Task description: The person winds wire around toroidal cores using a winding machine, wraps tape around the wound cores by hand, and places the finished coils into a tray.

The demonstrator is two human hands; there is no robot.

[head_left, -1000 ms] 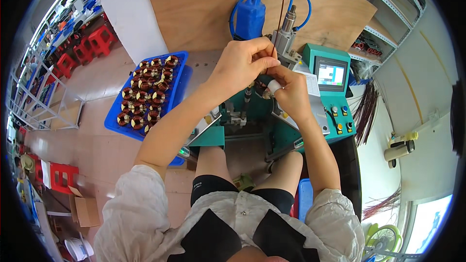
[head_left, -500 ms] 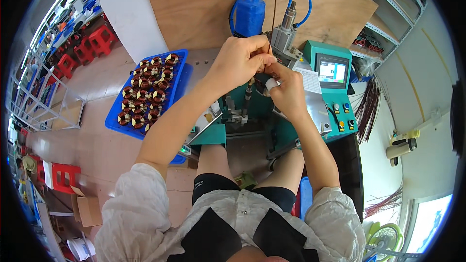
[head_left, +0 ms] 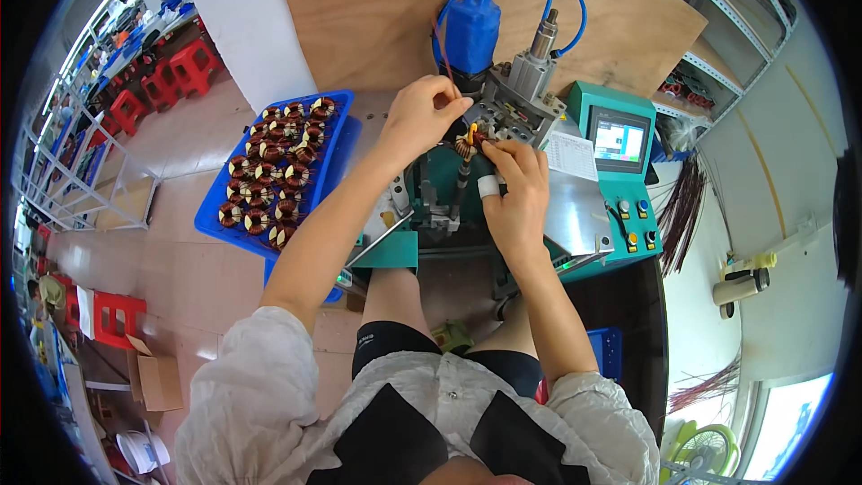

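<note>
My left hand (head_left: 420,117) is closed in a pinch on a thin copper-coloured wire (head_left: 440,47), which rises from the fingertips in front of the blue-wrapped cylinder. Lower and to the right, my right hand (head_left: 519,202) has its fingers closed at a small wire-wound ring coil (head_left: 466,145), partly covered by the fingertips. A bit of yellow shows on the coil. White tape wraps one digit of the right hand. The coil sits at the metal head of a bench machine (head_left: 532,76), just above an upright dark rod (head_left: 461,181).
A blue tray (head_left: 208,226) of several wound ring coils stands at the left. On the right are a green control box with a screen (head_left: 620,136) and buttons. Behind the machine stands a blue-wrapped cylinder (head_left: 471,27) with looped blue hose. Dark wires (head_left: 684,207) hang farther right.
My left hand has moved slightly left and down, apart from the right, and the wire now leans left. My right hand has come down and nearer, uncovering the coil and machine head.
</note>
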